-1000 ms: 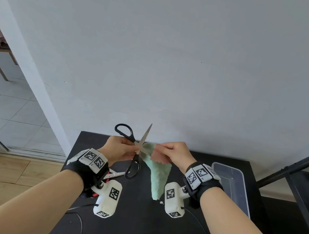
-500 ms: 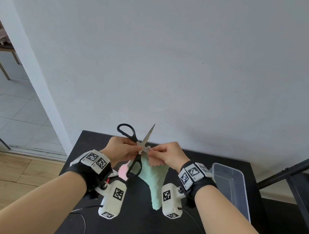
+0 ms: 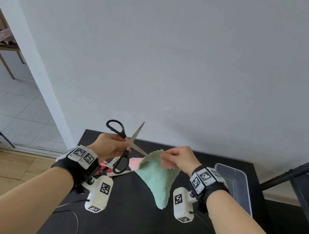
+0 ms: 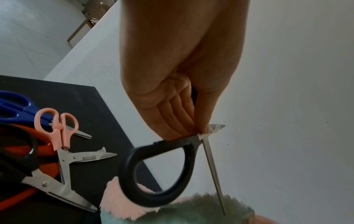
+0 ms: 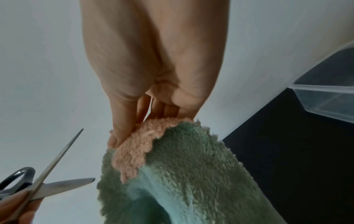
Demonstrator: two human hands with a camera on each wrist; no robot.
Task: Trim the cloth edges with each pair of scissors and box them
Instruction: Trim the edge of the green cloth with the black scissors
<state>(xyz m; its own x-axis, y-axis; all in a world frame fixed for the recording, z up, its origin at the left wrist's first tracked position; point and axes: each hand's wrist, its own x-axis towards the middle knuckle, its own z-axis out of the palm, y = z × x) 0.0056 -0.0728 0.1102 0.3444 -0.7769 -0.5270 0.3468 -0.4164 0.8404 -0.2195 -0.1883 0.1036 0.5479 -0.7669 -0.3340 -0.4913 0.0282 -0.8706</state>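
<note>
My left hand (image 3: 108, 146) grips the black-handled scissors (image 3: 124, 148) near the pivot, above the black table (image 3: 132, 224). The blades stand apart, one pointing up and the other towards the cloth (image 3: 157, 180). The cloth is fluffy, green on one side and pink on the other, and hangs from my right hand (image 3: 177, 157), which pinches its top corner. In the right wrist view the lower blade (image 5: 63, 184) ends just left of the cloth's (image 5: 182, 174) edge. The left wrist view shows my fingers (image 4: 172, 118) curled on the black handle loop (image 4: 159, 174).
A clear plastic box (image 3: 240, 183) stands at the table's right edge, with nothing visible in it. Several other scissors lie at the left under my left hand: pink (image 4: 61, 131), blue (image 4: 13, 109), and an orange-and-black pair (image 4: 38, 178). A white wall rises just behind.
My hands have drawn apart, the right one moving right with the cloth corner. The cloth now hangs wider. The scissors stay open in my left hand.
</note>
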